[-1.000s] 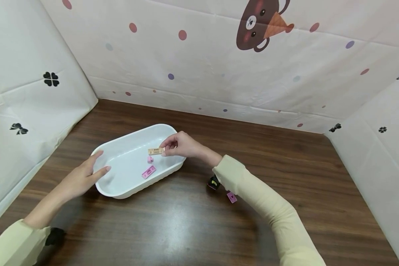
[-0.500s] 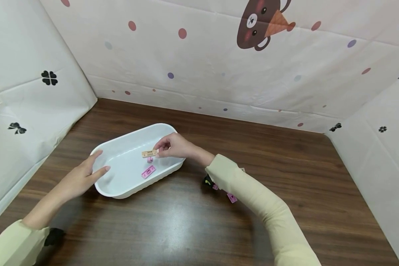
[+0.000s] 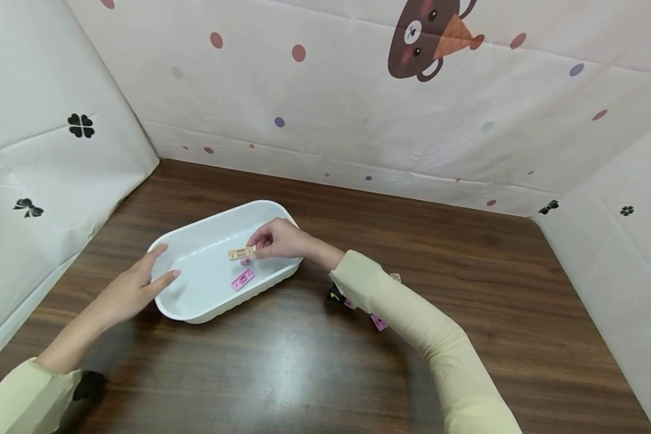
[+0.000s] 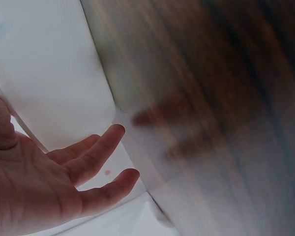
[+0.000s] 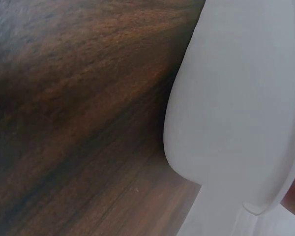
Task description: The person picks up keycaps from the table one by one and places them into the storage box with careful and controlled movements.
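My right hand (image 3: 278, 239) is over the white plastic basin (image 3: 195, 237), pinching a small flat tan printed strip (image 3: 240, 254) between thumb and fingertips. Below that strip, a small pink piece (image 3: 246, 261) shows partly in the basin. A flat pink printed strip (image 3: 242, 279) lies on the basin floor nearby. At the basin's left end my left hand (image 3: 132, 288) holds the rim, thumb inside. In the left wrist view, several fingers (image 4: 96, 155) extend loosely outside the basin wall. The right wrist view shows mainly the basin's outer side (image 5: 231, 108), with the right fingers hidden.
Beside my right sleeve (image 3: 407, 313) on the wooden table (image 3: 282, 374) lie a small black item (image 3: 336, 294), a pink strip (image 3: 379, 322) and a tan piece (image 3: 395, 277). White printed cloth (image 3: 325, 102) walls the back and both sides.
My right hand has moved left and slightly down with the tan strip, which now overlaps the small pink piece. A tan piece has come into view behind the right sleeve. The left hand stays put.
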Available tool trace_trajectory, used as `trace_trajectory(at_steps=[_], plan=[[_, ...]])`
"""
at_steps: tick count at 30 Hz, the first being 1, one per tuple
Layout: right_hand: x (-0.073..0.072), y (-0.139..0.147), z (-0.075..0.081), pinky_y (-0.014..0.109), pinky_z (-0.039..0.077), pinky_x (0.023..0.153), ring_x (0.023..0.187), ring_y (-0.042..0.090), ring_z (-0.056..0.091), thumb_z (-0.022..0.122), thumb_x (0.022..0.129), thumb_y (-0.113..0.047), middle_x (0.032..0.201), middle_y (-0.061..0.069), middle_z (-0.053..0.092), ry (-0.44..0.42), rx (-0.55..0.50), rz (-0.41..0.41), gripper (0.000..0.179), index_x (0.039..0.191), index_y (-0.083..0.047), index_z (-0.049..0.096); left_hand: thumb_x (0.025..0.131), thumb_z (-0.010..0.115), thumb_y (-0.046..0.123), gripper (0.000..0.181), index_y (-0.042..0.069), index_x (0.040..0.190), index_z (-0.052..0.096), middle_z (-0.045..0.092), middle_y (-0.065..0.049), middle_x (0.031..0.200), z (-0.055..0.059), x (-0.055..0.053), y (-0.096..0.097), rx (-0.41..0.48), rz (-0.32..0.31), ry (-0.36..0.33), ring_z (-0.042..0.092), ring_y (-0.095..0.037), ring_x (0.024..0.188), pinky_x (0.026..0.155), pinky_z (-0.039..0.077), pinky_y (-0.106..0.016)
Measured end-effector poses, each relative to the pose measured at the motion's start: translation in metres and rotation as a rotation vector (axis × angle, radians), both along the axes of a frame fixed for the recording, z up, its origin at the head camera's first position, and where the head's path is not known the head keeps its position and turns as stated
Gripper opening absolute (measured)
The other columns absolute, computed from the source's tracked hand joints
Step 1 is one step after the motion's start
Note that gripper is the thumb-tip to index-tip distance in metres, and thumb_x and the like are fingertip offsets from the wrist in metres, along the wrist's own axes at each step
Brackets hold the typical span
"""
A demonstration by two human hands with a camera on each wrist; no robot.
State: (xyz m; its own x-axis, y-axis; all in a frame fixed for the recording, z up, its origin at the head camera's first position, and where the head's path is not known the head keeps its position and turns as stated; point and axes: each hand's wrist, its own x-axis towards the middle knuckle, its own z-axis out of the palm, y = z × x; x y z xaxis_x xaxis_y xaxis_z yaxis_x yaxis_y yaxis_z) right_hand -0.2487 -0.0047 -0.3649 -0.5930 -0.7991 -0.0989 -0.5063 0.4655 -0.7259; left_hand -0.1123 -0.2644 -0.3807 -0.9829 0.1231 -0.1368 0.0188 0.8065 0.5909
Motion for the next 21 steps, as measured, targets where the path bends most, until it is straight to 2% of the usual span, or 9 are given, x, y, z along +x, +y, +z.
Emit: trace_trajectory(at_steps=[4, 15, 21], plan=[[-0.001, -0.003, 0.000, 0.013, 0.039, 0.058, 0.063, 0.003, 0.048, 0.071, 0.078, -0.010, 0.070, -0.001, 0.059, 0.020, 0.018, 0.011, 0.018, 0.094, -0.002, 0.070, 0.096, 0.042, 0.039, 0.075, -0.009, 0.142, 0.008, 0.019, -0.042, 0.136, 0.000, 0.000, -0.001, -0.001, 0.003, -0.002, 0.030, -0.058, 0.117, 0.091, 0.027, -0.065], [-0.002, -0.008, -0.005, 0.013, 0.037, 0.057, 0.063, 0.003, 0.046, 0.071, 0.078, -0.012, 0.069, -0.003, 0.058, -0.005, 0.058, 0.033, 0.018, 0.094, -0.002, 0.070, 0.096, 0.042, 0.039, 0.074, -0.009, 0.142, 0.009, 0.021, -0.041, 0.136, 0.001, 0.000, 0.000, -0.002, 0.002, 0.004, 0.032, -0.058, 0.116, 0.091, 0.028, -0.064], [0.001, -0.015, -0.006, 0.012, 0.037, 0.059, 0.065, 0.002, 0.047, 0.072, 0.079, -0.013, 0.071, -0.002, 0.059, -0.020, 0.079, 0.051, 0.020, 0.095, -0.002, 0.069, 0.096, 0.042, 0.039, 0.074, -0.010, 0.141, 0.009, 0.020, -0.042, 0.136, 0.001, 0.001, 0.000, 0.006, 0.003, 0.003, 0.028, -0.057, 0.119, 0.091, 0.026, -0.064]])
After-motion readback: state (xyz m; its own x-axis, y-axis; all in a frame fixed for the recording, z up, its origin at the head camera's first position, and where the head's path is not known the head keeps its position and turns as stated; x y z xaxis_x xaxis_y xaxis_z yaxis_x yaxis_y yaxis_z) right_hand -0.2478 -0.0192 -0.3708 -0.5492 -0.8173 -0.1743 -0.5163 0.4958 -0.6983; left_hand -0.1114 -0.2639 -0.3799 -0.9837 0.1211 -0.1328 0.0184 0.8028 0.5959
